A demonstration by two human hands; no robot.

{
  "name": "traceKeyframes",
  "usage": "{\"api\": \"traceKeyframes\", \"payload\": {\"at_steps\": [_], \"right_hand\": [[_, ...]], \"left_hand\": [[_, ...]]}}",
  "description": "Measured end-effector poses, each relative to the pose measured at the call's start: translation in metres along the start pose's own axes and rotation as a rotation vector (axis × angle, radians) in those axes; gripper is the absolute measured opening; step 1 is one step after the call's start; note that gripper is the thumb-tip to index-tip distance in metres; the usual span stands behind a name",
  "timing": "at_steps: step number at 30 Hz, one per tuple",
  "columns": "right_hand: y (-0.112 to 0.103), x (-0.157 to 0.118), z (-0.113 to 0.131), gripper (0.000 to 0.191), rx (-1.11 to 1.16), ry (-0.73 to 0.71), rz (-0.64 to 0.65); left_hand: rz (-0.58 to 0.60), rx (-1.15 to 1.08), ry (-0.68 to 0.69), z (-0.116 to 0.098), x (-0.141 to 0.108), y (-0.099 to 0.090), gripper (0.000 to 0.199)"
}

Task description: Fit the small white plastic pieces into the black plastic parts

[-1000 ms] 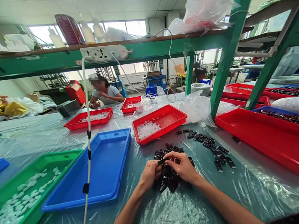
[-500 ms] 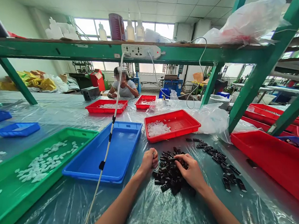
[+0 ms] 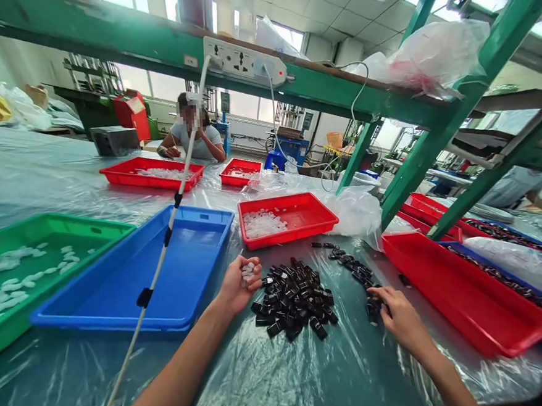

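My left hand (image 3: 239, 285) is curled closed around several small white pieces (image 3: 248, 271), which show between thumb and fingers. It is just left of a heap of small flat black pieces (image 3: 294, 297) with pale marks on them. Further right, my right hand (image 3: 402, 317) has its thumb and fingers brought together on a black piece (image 3: 374, 312), at the near end of a loose row of black pieces (image 3: 349, 265). The fingers partly hide that end of the row.
A blue tray (image 3: 135, 322) and a green tray (image 3: 92, 237) with white pieces lie left. Ahead is a red tray (image 3: 309, 216) with white pieces; a long red tray (image 3: 467, 288) lies right. A white cable (image 3: 159, 266) hangs in front. Across the table sits a person (image 3: 196, 134).
My right hand has moved from the heap rightwards to the row of black pieces. The left hand has turned so that its white pieces show. The view has tilted and shifted right.
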State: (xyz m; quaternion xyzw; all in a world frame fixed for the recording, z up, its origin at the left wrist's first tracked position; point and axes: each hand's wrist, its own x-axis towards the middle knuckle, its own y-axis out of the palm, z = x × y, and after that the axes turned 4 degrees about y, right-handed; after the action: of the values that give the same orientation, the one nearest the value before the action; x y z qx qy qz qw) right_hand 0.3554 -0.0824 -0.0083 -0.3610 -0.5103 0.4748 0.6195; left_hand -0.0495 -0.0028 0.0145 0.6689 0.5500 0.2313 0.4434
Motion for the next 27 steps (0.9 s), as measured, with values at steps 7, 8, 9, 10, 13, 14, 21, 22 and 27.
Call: {"api": "traceKeyframes", "payload": {"at_steps": [7, 8, 9, 10, 13, 14, 21, 22, 27], "right_hand": [[-0.011, -0.016, -0.017, 0.027, -0.143, -0.188, 0.158], [-0.011, -0.015, -0.012, 0.026, -0.144, -0.204, 0.152], [-0.010, -0.015, -0.007, 0.026, -0.143, -0.223, 0.141], [-0.010, -0.014, -0.001, 0.028, -0.136, -0.244, 0.130], [-0.007, -0.014, 0.015, 0.027, -0.083, -0.306, 0.136], [-0.006, -0.014, 0.021, 0.024, -0.058, -0.317, 0.151], [-0.003, 0.004, 0.073, 0.032, 0.318, -0.173, 0.110], [-0.003, 0.010, 0.088, 0.034, 0.414, -0.161, 0.103], [-0.001, 0.046, 0.179, 0.029, 0.718, -0.317, 0.207]], "left_hand": [[-0.056, -0.013, 0.024, 0.004, -0.003, 0.005, 0.009], [-0.049, -0.006, 0.025, 0.004, -0.003, 0.005, 0.009], [-0.042, 0.002, 0.024, 0.004, -0.003, 0.005, 0.010], [-0.037, 0.011, 0.020, 0.005, -0.003, 0.005, 0.010], [-0.029, 0.034, 0.005, 0.007, 0.000, 0.002, 0.011], [-0.027, 0.041, 0.000, 0.008, 0.001, 0.001, 0.011], [-0.006, 0.202, 0.014, 0.018, -0.002, 0.003, 0.032], [0.015, 0.263, 0.013, 0.020, -0.002, 0.004, 0.037], [0.167, 0.591, -0.039, 0.034, 0.000, -0.001, 0.052]]}}
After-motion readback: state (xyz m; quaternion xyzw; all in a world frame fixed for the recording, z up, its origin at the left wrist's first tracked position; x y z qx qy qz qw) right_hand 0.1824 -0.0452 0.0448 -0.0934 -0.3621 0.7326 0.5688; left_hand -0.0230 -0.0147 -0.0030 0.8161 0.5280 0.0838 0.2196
